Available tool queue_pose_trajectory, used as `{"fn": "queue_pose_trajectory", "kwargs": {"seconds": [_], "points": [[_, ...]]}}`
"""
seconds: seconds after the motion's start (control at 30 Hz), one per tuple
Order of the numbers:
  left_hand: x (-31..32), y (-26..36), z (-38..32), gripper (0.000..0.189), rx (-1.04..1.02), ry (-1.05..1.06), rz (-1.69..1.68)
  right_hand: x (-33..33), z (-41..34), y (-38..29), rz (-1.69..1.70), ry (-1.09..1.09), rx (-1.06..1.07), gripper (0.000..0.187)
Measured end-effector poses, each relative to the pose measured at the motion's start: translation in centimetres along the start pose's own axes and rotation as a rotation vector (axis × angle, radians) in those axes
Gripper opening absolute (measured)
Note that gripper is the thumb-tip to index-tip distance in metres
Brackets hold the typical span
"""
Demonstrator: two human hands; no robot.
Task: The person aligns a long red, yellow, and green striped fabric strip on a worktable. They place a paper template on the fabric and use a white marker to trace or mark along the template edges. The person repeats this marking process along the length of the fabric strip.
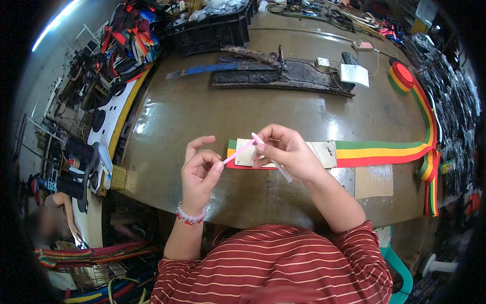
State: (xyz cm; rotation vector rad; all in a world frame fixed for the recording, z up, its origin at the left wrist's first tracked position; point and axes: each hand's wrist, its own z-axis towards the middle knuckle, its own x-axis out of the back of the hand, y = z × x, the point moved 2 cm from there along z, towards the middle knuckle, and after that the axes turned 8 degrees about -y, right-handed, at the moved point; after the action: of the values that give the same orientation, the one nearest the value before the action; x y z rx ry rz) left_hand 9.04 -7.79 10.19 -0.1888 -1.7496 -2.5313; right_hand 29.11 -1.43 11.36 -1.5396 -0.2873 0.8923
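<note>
A narrow pink strip (240,151) is stretched between my two hands, above the table. Thumb and fingers of my left hand (199,173) pinch its lower end. My right hand (284,152) grips the other end, where the strip bends at a pale tip. Below the right palm pokes out a pale, slender piece (281,171); whether it joins the strip is hidden by the fingers. Under the hands, a worn cream card template (322,154) with handwritten marks lies on a green, yellow and red striped webbing band (379,152). The right hand covers part of the card.
The webbing runs right to a roll (402,77) and hangs over the table edge. A cardboard piece (374,182) lies near the front. Farther back are a dark board with a lever (281,78), a paper sheet (354,75) and a black crate (212,36). Another person sits lower left.
</note>
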Motion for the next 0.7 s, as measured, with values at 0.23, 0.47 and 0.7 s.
{"fn": "queue_pose_trajectory", "kwargs": {"seconds": [0.23,0.47,0.7], "points": [[1.2,-0.4,-1.3,0.004,0.043,0.023,-0.011,0.4,0.7,1.0,-0.009,0.047,0.027,0.02],[2.3,-0.6,-2.5,0.005,0.07,0.035,0.048,0.7,1.2,2.2,0.145,0.032,0.062,0.024],[3.4,-1.0,-3.8,0.005,0.108,0.06,0.075,1.1,1.3,2.6,0.049,0.108,-0.022,0.027]]}}
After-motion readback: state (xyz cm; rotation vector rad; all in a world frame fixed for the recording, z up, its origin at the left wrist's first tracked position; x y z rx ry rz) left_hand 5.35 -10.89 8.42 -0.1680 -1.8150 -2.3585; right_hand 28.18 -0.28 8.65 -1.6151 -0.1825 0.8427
